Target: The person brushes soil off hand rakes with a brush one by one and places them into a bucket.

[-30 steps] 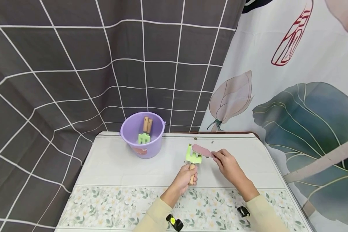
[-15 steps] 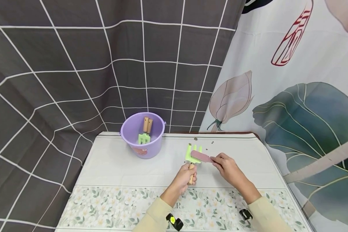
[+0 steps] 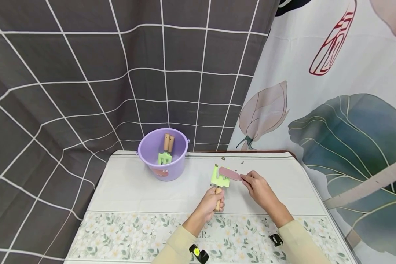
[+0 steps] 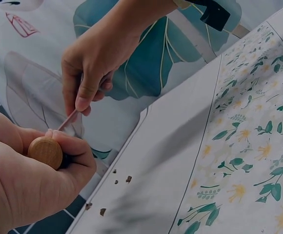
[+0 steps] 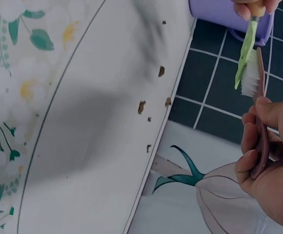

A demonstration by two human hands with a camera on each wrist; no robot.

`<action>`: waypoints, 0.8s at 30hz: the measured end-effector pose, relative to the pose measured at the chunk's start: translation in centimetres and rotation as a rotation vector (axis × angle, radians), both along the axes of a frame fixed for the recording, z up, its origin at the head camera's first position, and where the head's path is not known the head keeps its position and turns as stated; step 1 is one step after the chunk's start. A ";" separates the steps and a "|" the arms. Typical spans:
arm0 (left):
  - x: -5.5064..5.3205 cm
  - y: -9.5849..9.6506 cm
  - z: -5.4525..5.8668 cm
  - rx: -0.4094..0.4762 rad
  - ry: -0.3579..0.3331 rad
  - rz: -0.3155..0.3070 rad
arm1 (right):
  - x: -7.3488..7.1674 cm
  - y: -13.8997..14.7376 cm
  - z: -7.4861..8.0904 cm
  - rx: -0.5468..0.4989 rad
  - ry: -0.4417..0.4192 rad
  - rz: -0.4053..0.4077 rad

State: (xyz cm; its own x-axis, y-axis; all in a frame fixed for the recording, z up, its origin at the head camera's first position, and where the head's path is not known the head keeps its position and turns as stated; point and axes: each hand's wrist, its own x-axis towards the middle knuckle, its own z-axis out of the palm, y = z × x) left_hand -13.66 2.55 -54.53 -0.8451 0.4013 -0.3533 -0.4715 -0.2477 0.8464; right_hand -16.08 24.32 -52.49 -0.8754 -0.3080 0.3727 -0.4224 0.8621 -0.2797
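My left hand point(image 3: 211, 201) grips the wooden handle of a small garden fork point(image 3: 214, 179) with light green tines. The round handle end shows in the left wrist view beside the thumb. My right hand point(image 3: 257, 187) holds a pink brush point(image 3: 229, 173) by its handle. Its white bristles point(image 5: 250, 78) face the green fork head in the right wrist view, right at its surface. From the head view the brush's back lies across the tines and hides part of them. A dark bit sits at the tip of the left tine.
A purple bucket point(image 3: 165, 174) stands at the back left of the table, with two wooden-handled green tools point(image 3: 165, 157) inside. Several brown crumbs point(image 5: 141, 107) lie on the white tablecloth point(image 3: 128, 194). A dark checked curtain point(image 3: 178, 84) hangs behind the table.
The brush moved down the fork toward its base, then back up along the tines, with my right hand moving along with it. My left hand and the fork stayed nearly still.
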 end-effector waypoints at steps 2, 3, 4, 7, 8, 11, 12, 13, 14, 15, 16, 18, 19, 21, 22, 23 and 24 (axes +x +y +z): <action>0.0 0.0 0.0 -0.001 0.001 0.000 | -0.3 0.1 0.0 0.007 0.010 -0.008; 0.0 0.1 0.0 -0.002 0.002 -0.001 | -0.4 0.1 0.0 0.009 0.015 -0.012; 0.0 0.1 0.0 -0.002 0.003 -0.004 | -0.5 0.2 0.0 0.008 0.018 -0.017; 0.0 0.1 0.0 -0.001 0.008 -0.012 | -0.7 0.5 0.2 -0.012 0.026 -0.031; 0.0 0.2 0.1 -0.001 0.010 -0.015 | -0.7 0.5 0.2 -0.024 0.028 -0.035; 0.0 0.2 0.1 -0.004 0.009 -0.017 | -0.5 0.7 0.5 -0.055 0.031 -0.036; 0.0 0.2 0.1 -0.004 0.006 -0.017 | -0.5 0.7 0.6 -0.062 0.029 -0.034; 0.0 0.1 0.1 -0.008 0.008 -0.018 | -0.4 0.8 0.7 -0.065 0.028 -0.030; 0.0 0.1 0.1 -0.010 0.008 -0.017 | -0.3 0.8 0.8 -0.065 0.025 -0.027; 0.0 0.1 0.1 -0.013 0.007 -0.016 | -0.1 0.7 0.9 -0.064 0.021 -0.023; 0.0 0.1 0.1 -0.011 0.004 -0.015 | 0.0 0.7 1.0 -0.063 0.014 -0.019; -0.1 0.2 0.1 -0.015 0.007 -0.013 | 0.3 0.7 1.2 -0.063 0.003 -0.009; -0.1 0.2 0.1 -0.018 0.012 -0.015 | 0.5 0.7 1.2 -0.062 -0.003 -0.001; -0.1 0.2 0.0 -0.019 0.011 -0.012 | 0.8 0.7 1.2 -0.057 -0.019 0.018; -0.1 0.3 0.0 -0.020 0.010 -0.011 | 1.0 0.8 1.1 -0.054 -0.024 0.031; -0.1 0.3 -0.1 -0.023 0.009 -0.010 | 1.1 0.8 1.0 -0.050 -0.028 0.043; -0.1 0.3 -0.1 -0.023 0.009 -0.009 | 1.3 0.8 1.0 -0.046 -0.032 0.055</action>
State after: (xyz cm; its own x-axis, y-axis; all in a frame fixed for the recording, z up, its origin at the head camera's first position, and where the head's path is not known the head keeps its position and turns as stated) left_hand -13.80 2.86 -54.61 -0.8449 0.4004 -0.3547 -0.4655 -0.2238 0.8563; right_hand -14.78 25.11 -51.50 -0.8691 -0.3392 0.3600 -0.4592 0.8238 -0.3325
